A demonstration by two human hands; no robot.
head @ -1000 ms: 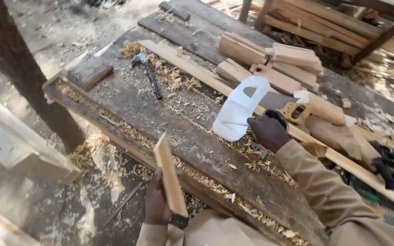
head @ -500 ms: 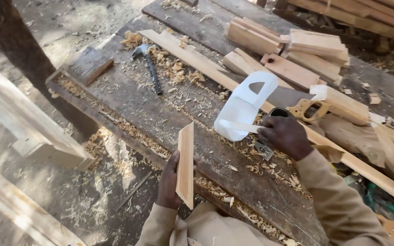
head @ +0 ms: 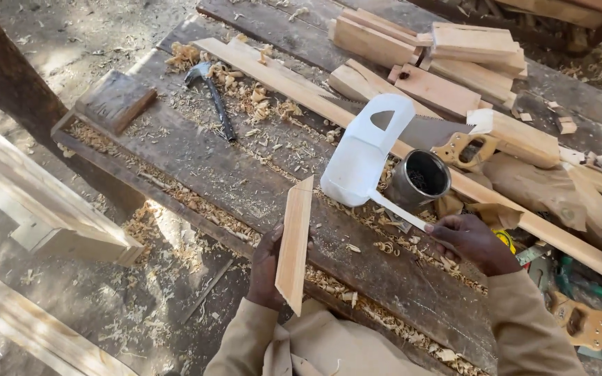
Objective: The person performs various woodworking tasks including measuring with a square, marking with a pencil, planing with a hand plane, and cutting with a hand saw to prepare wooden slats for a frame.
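My left hand [head: 267, 268] is mostly hidden behind the thin wooden slat [head: 295, 244] it grips upright over the near edge of the bench [head: 175, 150]. The slat is pale, smooth and pointed at its lower end. My right hand [head: 469, 241] is closed around a flat white stick [head: 400, 210], its far end lost beside the cut white plastic jug [head: 365, 152] and metal tin [head: 419, 181] mid-bench, amid curly shavings.

On the workbench [head: 259, 188], a tin can [head: 419, 182] stands right of the cut jug [head: 365, 154], a hammer [head: 212, 97] far left.
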